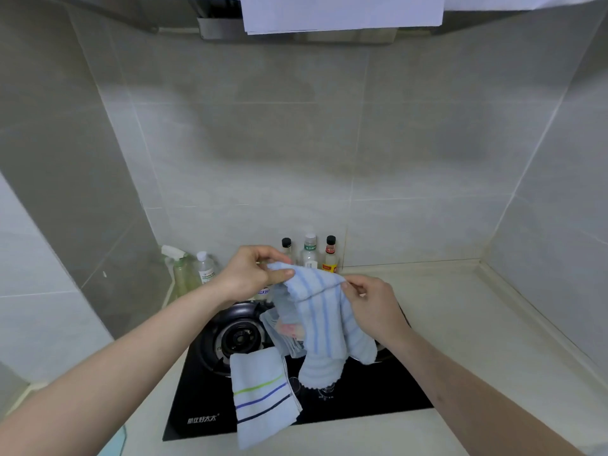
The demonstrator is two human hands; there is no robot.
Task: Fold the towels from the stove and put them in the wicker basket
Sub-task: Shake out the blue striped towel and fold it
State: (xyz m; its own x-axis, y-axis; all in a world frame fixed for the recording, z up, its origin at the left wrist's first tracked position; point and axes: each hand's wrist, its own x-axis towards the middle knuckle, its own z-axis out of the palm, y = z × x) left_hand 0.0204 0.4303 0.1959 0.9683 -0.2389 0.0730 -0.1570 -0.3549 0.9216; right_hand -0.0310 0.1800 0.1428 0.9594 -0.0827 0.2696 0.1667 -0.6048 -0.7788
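A light blue towel with darker blue stripes (pixel 324 327) hangs in the air above the black stove (pixel 210 396). My left hand (pixel 250 274) pinches its upper left corner. My right hand (pixel 371 304) pinches its upper edge on the right. Below it, a second pale towel with green, blue and dark stripes (pixel 263 396) lies over the stove's front and onto the counter. Another crumpled towel (pixel 283 334) lies on the stove behind the hanging one, partly hidden. No wicker basket is in view.
Three small bottles (pixel 310 253) stand at the back wall. A spray bottle (pixel 179 268) and a clear bottle (pixel 205 266) stand in the left corner. The left burner (pixel 238 339) shows. Pale counter (pixel 477 340) stretches to the right. A range hood (pixel 296 28) hangs overhead.
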